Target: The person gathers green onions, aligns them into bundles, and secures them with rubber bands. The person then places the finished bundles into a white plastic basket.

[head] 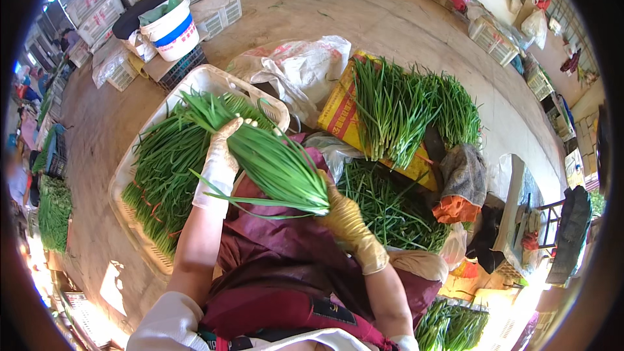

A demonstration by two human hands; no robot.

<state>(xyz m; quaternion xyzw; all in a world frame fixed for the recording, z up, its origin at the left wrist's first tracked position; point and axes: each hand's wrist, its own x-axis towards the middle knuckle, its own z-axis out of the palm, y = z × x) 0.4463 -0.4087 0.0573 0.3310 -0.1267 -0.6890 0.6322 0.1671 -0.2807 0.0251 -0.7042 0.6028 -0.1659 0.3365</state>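
Observation:
A thick bunch of long flat green leaves, apparently garlic chives [273, 165], lies slantwise across my lap, held between both hands. My left hand [225, 144], in a whitish glove, grips it near the upper left end. Around the lower right end closes my right hand [343, 212], in a yellowish glove. One long leaf sticks out loose below the bunch. Left of my lap, a white plastic crate [127, 161] holds more chive bunches [170, 156], some tied with red bands. Under the bunch, my maroon apron [273, 239] covers my lap.
Cut chives [390, 112] rest on a yellow printed sack [336, 107] to the right. Loose leaves [390, 204] heap beside my right hand. A white woven sack [302, 68] lies ahead. Behind the crate stands a white bucket [170, 31]. Stacked crates [97, 14] rise at far left.

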